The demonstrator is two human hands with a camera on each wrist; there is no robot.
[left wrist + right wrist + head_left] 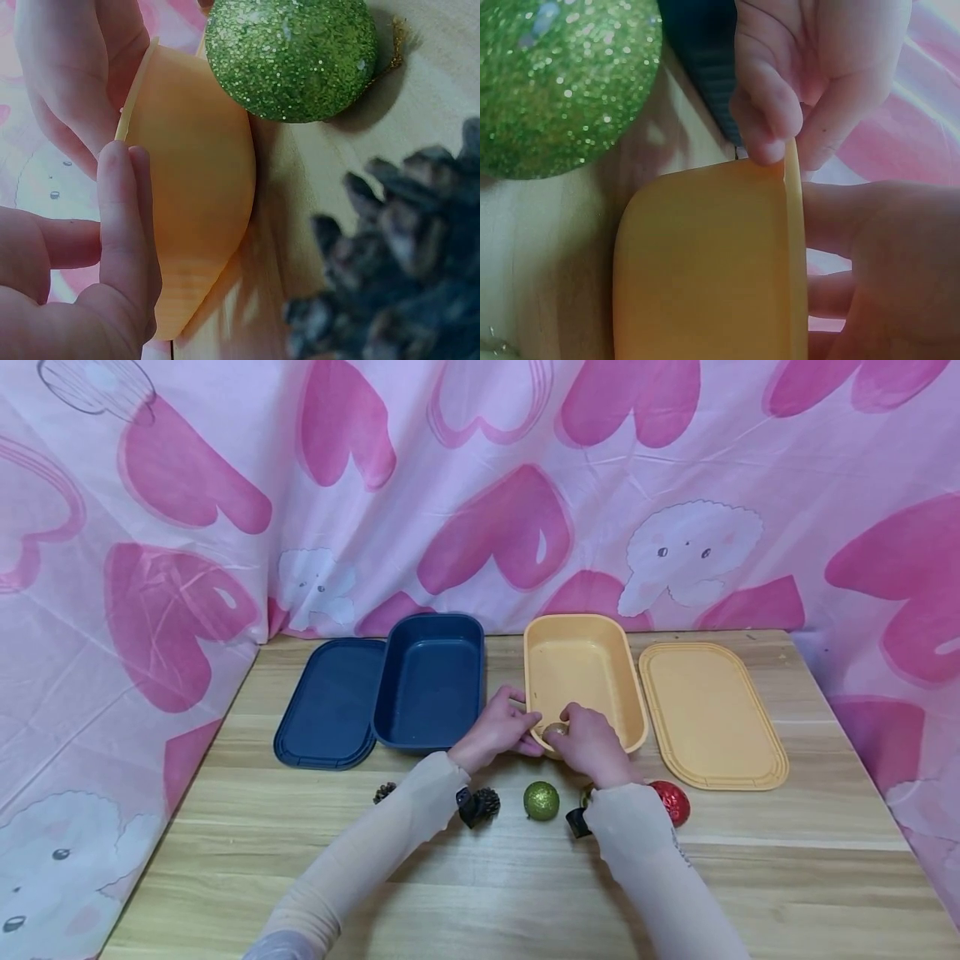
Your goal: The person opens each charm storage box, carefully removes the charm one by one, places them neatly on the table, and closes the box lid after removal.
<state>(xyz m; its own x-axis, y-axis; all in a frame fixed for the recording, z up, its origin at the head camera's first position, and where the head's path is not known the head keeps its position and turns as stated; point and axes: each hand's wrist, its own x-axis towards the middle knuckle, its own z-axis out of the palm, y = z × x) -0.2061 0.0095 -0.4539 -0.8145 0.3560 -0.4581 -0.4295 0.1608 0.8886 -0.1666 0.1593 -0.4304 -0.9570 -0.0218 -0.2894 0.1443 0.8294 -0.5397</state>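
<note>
A yellow plastic box [588,639] stands with its lid off at the back of the table. My left hand [504,727] pinches its rim at the near left corner, some fingers outside the wall. My right hand [592,743] reaches over the near rim into the box. Between its thumb and fingers is a gold glitter ball [556,731], low against the near wall. In the right wrist view the yellow wall hides this ball, while the left hand [817,67] shows gripping the rim. A green glitter ball [292,56] lies just outside the box.
Left of the yellow box are a navy box [431,693] and its navy lid [330,702]. A yellow lid [716,714] lies at right. Pine cones [487,802] sit near the left forearm. A red ball [672,802] and another ball are partly covered by the right sleeve.
</note>
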